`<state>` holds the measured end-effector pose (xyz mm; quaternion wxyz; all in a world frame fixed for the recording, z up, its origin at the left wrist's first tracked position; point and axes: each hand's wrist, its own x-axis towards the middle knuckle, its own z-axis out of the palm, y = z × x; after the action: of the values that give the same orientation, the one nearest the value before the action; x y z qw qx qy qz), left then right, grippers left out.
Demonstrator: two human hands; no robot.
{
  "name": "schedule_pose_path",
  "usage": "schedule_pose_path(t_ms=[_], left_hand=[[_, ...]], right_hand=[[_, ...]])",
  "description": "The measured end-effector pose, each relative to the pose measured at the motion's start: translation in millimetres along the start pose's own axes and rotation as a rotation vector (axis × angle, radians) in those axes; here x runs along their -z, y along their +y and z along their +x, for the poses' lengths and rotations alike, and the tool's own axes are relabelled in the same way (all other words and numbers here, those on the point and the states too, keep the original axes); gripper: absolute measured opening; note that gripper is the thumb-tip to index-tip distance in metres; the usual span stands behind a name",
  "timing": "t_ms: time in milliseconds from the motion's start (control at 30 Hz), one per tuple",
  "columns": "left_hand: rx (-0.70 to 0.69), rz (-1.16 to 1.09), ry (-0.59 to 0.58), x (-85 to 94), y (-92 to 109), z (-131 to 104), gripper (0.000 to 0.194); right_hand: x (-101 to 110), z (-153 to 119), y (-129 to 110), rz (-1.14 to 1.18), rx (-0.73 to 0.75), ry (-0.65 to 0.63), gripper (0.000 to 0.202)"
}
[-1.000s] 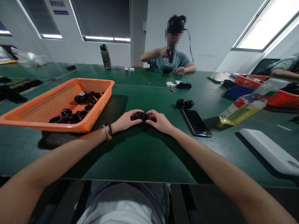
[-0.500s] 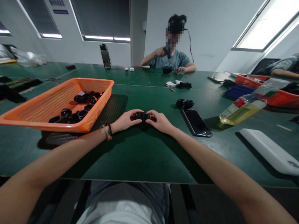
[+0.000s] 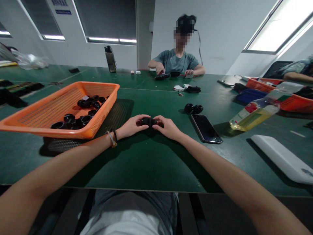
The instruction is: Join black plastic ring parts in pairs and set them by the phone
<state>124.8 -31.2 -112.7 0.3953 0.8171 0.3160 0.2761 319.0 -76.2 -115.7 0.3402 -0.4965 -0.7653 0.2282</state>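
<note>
A small black part (image 3: 149,122) is held between my two hands, low over the green table. My left hand (image 3: 136,125) pinches its left end with thumb and fingers. On the right end, my right hand (image 3: 166,126) grips it the same way. Two round black parts joined or touching (image 3: 193,108) lie beyond my right hand, beside a dark phone (image 3: 205,128). To the left stands an orange basket (image 3: 104,114) with several black ring-like parts (image 3: 85,119) in it. The fine shape of the held part is too small to tell.
A tilted bottle of yellow liquid (image 3: 255,114) and a white device (image 3: 283,158) are at the right. Across the table (image 3: 146,166) sits a person (image 3: 181,60) with a hand on a dark tool (image 3: 162,76). A dark bottle (image 3: 110,59) stands at the back.
The person opposite has lowered the dark tool from in front of the face to the table. My hands and the black part between them show no visible movement.
</note>
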Motion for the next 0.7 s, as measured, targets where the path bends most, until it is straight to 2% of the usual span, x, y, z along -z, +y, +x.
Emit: schedule_pose_path(t_ms=[467,700], left_hand=[[-0.004,0.005,0.01,-1.2,-3.2,1.8,0.047],[-0.005,0.026,0.018,-0.9,-3.1,1.4,0.047]], right_hand=[[-1.0,1.4,2.5,-0.006,0.001,0.017,0.018],[0.0,-0.7,2.7,0.085,0.034,0.019,0.03]])
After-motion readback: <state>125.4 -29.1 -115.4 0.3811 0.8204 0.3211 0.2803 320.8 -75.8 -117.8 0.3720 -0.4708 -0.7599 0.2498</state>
